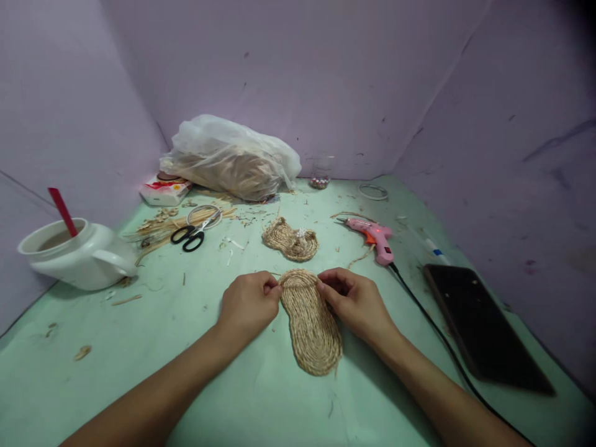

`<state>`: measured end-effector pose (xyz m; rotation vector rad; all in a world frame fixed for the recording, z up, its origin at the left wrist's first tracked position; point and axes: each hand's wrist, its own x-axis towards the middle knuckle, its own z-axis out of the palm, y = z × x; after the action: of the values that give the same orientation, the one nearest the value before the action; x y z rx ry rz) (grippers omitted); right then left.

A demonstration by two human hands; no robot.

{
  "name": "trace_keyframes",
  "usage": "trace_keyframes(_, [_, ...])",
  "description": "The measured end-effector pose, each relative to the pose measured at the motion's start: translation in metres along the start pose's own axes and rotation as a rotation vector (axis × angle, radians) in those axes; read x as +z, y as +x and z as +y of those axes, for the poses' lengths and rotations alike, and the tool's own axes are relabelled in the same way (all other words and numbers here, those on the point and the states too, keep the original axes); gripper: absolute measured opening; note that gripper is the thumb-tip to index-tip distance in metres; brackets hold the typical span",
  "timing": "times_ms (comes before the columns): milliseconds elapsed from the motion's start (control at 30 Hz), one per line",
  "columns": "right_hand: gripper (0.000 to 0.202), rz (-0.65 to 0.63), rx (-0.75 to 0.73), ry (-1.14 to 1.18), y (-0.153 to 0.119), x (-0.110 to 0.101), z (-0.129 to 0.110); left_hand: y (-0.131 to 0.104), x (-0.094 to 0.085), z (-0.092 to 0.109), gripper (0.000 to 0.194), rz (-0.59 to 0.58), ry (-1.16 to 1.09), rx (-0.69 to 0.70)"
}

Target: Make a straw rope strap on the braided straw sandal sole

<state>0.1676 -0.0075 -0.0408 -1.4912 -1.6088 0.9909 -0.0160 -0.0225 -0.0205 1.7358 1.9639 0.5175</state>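
A woven straw sole (313, 329), made of coiled braided cord, lies flat on the green tabletop between my hands. My left hand (251, 301) pinches the upper left edge of the sole, and a thin strand end pokes out above its fingers. At the upper right edge, my right hand (356, 301) grips the sole between thumb and fingers. Just beyond it rests a smaller woven straw slipper (289, 239) with a small white ornament on it. To the right lies a pink glue gun (371, 237), its small red light lit and its nozzle pointing left.
Black-handled scissors (193, 236) lie beside loose straw (161, 231) at left. A white pot (86, 257) with a red stick stands at the left edge. Behind are a plastic bag (233, 158) and a jar of beads (319, 181). A dark phone (484, 326) and black cord (433, 323) occupy the right.
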Motion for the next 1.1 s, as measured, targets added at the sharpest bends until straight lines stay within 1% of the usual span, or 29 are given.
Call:
trace_keyframes(133, [0.018, -0.001, -0.010, 0.010, 0.001, 0.000, 0.000, 0.001, 0.002, -0.001, 0.016, 0.012, 0.004, 0.010])
trace_keyframes(267, [0.016, 0.003, -0.004, -0.036, -0.002, 0.000, -0.002, 0.003, 0.006, -0.004, 0.017, 0.029, -0.076, 0.059])
trace_keyframes(367, [0.015, 0.026, -0.067, -0.189, -0.006, -0.002, -0.005, 0.004, 0.009, -0.006, 0.018, 0.046, -0.103, 0.072])
trace_keyframes(467, [0.014, 0.047, -0.154, -0.349, -0.007, -0.006, -0.007, 0.005, 0.008, -0.006, 0.021, 0.047, -0.084, 0.091])
trace_keyframes(567, [0.016, -0.003, -0.237, -0.386, -0.004, -0.011, -0.006, 0.005, 0.006, -0.005, 0.024, 0.032, -0.036, 0.132])
trace_keyframes(700, [0.017, -0.094, -0.239, -0.331, 0.001, -0.016, -0.004, 0.003, 0.006, -0.004, 0.027, 0.038, -0.014, 0.161])
trace_keyframes(767, [0.017, -0.119, -0.211, -0.298, 0.001, -0.017, -0.003, 0.002, 0.006, -0.005, 0.027, 0.051, -0.053, 0.171])
trace_keyframes(833, [0.018, -0.132, -0.184, -0.280, 0.001, -0.017, -0.004, 0.002, 0.005, -0.006, 0.027, 0.042, -0.122, 0.153])
trace_keyframes(1033, [0.019, -0.123, -0.161, -0.297, 0.001, -0.016, -0.005, 0.006, -0.005, -0.010, 0.031, -0.075, -0.478, 0.013])
trace_keyframes(1100, [0.020, -0.110, -0.159, -0.299, 0.001, -0.015, -0.003, 0.007, -0.006, -0.010, 0.030, -0.070, -0.479, 0.012])
